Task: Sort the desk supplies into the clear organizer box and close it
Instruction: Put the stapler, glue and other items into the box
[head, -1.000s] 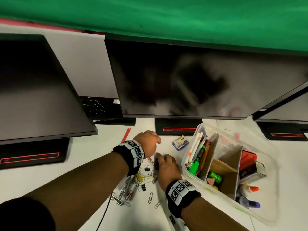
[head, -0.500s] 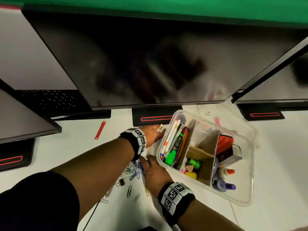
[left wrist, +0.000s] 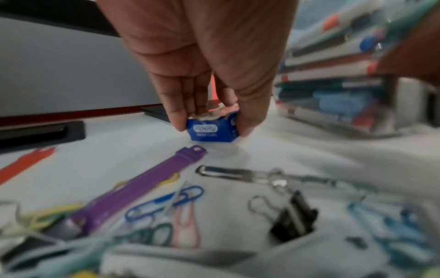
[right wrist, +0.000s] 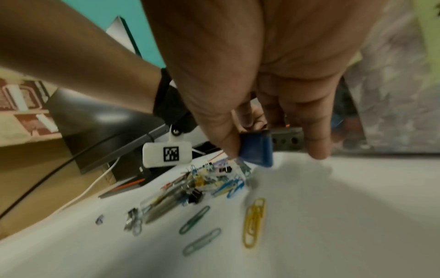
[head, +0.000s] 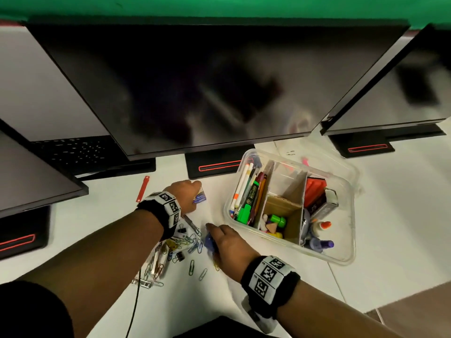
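Note:
The clear organizer box [head: 351,215] stands open on the white desk, right of my hands, with pens, markers, erasers and glue in its compartments. My left hand [head: 192,193] pinches a small blue paper-clip carton [left wrist: 212,129] that rests on the desk, fingers on one side and thumb on the other. My right hand [head: 219,237] holds a large blue binder clip [right wrist: 257,150] between thumb and fingers, just above the desk. A heap of coloured paper clips and black binder clips [head: 180,245] lies between my forearms. A purple strip [left wrist: 133,188] lies among them.
Three dark monitors stand along the back; the middle one's base [head: 214,167] is just behind the box. A red strip [head: 142,189] lies left of my left hand. A black cable [head: 134,301] runs toward the near edge. The clear lid [head: 312,152] lies behind the box.
My left hand reached toward the small blue carton and now pinches it. My right hand slid down to the clip heap and took up a blue binder clip. The head view swung right.

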